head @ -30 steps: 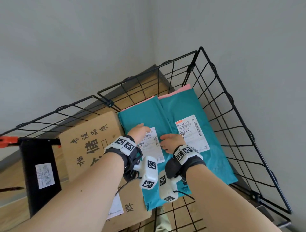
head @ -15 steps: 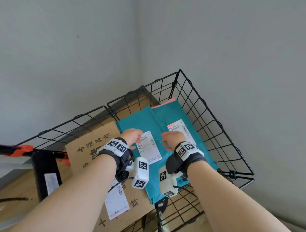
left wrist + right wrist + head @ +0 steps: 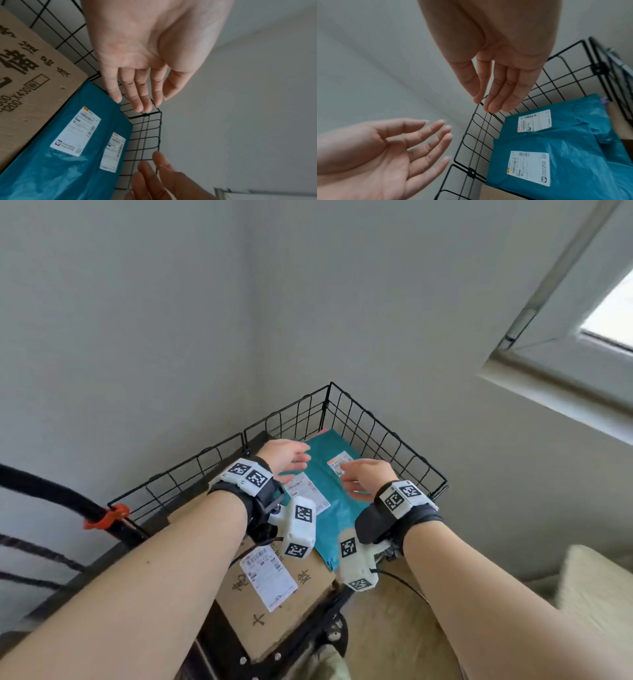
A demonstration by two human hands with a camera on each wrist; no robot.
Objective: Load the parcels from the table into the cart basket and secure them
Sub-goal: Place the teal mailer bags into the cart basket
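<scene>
Two teal mailer bags with white labels lie side by side in the black wire basket [image 3: 387,440]: the left bag [image 3: 327,544] and the right bag [image 3: 334,441]. Beside them lies a flat cardboard box [image 3: 294,601] with black print and a label. My left hand [image 3: 291,460] and right hand [image 3: 359,479] hover above the bags, fingers straight and empty. In the left wrist view my left hand [image 3: 137,83] hangs over the basket's far corner [image 3: 154,113], apart from the bags [image 3: 68,155]. In the right wrist view my right hand [image 3: 498,88] does the same above the bags [image 3: 570,155].
The basket stands in a grey wall corner. A red clamp [image 3: 106,517] sits on the black cart frame at left. A window frame [image 3: 565,364] juts out upper right. A cream cushion [image 3: 599,597] lies on the floor at right.
Both hands have lifted off the teal bags' labels and opened, now hovering above them. The head view has pulled back and tilted up, so the basket looks smaller.
</scene>
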